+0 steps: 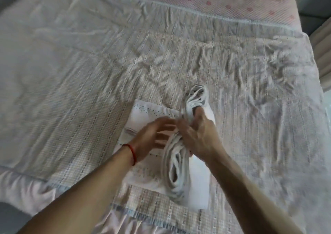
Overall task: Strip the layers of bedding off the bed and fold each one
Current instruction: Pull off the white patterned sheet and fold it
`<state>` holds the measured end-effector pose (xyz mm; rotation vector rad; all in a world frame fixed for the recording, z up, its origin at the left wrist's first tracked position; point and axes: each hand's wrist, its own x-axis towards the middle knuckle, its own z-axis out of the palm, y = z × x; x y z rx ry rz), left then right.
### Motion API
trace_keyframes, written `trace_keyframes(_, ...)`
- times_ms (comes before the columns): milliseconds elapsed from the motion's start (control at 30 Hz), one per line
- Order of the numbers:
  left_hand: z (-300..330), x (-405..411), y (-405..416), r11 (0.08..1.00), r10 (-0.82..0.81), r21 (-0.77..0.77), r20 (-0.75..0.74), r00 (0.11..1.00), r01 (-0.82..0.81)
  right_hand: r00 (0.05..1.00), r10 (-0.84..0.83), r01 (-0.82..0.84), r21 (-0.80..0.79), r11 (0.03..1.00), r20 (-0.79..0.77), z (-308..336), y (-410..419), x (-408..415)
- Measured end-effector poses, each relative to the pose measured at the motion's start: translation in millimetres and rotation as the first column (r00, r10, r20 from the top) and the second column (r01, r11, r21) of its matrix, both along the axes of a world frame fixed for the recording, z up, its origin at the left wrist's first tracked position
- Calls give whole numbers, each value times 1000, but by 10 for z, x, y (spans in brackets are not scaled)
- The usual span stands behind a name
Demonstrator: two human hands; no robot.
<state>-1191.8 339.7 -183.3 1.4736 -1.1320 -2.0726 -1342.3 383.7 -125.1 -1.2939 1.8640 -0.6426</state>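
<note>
- Head view: a folded white sheet (172, 155) lay near the bed's (23, 185) near edge, on top of a checked woven cover (161, 58) that was spread wrinkled over most of the bed.
- The right hand (198, 135) grasped the sheet across its bunched, layered edge, fingers curled round the folds, so that the stacked layers fanned out above and below the grip.
- The left hand (152, 138) hovered just beside the right one over the flat part of the sheet, its fingers spread and loose; it was blurred, and contact with the cloth could not be told. A red string (131, 153) circled that wrist.
- A pale pink layer (26, 189) showed under the cover at the bed's near left corner.
- Along the bed's far edge lay a pink checked fabric with small flower prints (232, 6), beyond the cover's fringed hem.
</note>
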Motion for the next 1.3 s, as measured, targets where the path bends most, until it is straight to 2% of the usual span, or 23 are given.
trace_keyframes(100, -92, 390, -178, 952, 269, 177, -104, 957, -249, 999, 18, -22, 89, 996, 45, -433, -291, 565)
trace_keyframes(167, -181, 595, -235, 942, 286, 176, 18, 958, -285, 984, 138, -158, 211, 965, 110, -704, -361, 811)
trace_keyframes(233, -409, 719, -224, 980, 174, 56, 223, 959, -191, 946, 294, -315, 179, 932, 137, -805, -295, 890)
trace_keyframes(300, -565, 778, -216, 992, 125, -76, 404, 906, -102, 928, 373, -373, 52, 927, -2, -892, -188, 830)
trace_keyframes(333, -526, 769, -207, 991, 117, -114, 445, 888, -73, 941, 334, -336, -24, 942, -57, -920, -115, 754)
trace_keyframes(433, -391, 770, -180, 983, 128, -178, 432, 892, -55, 969, 121, -178, -265, 948, -217, -998, 31, 530)
trace_keyframes(500, -424, 829, -211, 968, 160, -246, 457, 875, -48, 916, 68, -165, -217, 962, -395, -1117, 12, 359)
trace_keyframes(533, -468, 853, -258, 964, 164, -264, 498, 851, -31, 896, 95, -160, -116, 980, -434, -1186, -15, 284)
trace_keyframes(600, -612, 843, -355, 967, 88, -238, 638, 765, 87, 896, 197, -173, 97, 980, -397, -1402, -59, 188)
trace_keyframes(633, -651, 809, -361, 956, 40, -229, 723, 690, 185, 886, 242, -198, 150, 969, -394, -1504, -69, 174)
trace_keyframes(700, -722, 706, -324, 883, 105, -302, 872, 478, 358, 846, 304, -233, 209, 950, -439, -1657, -84, 200)
trace_keyframes(733, -741, 665, -293, 849, 148, -322, 905, 398, 418, 828, 323, -234, 240, 942, -458, -1716, -98, 229)
trace_keyframes(767, -739, 635, -272, 832, 176, -332, 918, 356, 445, 816, 329, -229, 257, 939, -475, -1755, -114, 261)
trace_keyframes(900, -821, 615, -362, 894, 53, -229, 907, 417, 386, 776, 318, -201, 265, 943, -545, -1863, -134, 334)
trace_keyframes(967, -867, 626, -460, 869, -50, -145, 926, 375, 473, 764, 342, -190, 316, 930, -547, -1886, -146, 353)
trace_keyframes(1033, -889, 626, -562, 872, -126, -68, 926, 356, 485, 764, 351, -176, 348, 921, -541, -1900, -174, 382)
trace_keyframes(1167, -850, 564, -718, 922, -212, 33, 877, 431, 385, 772, 333, -153, 350, 924, -541, -1880, -220, 432)
trace_keyframes(1300, -769, 630, -762, 915, -289, 108, 848, 443, 389, 765, 331, -161, 333, 929, -552, -1880, -205, 424)
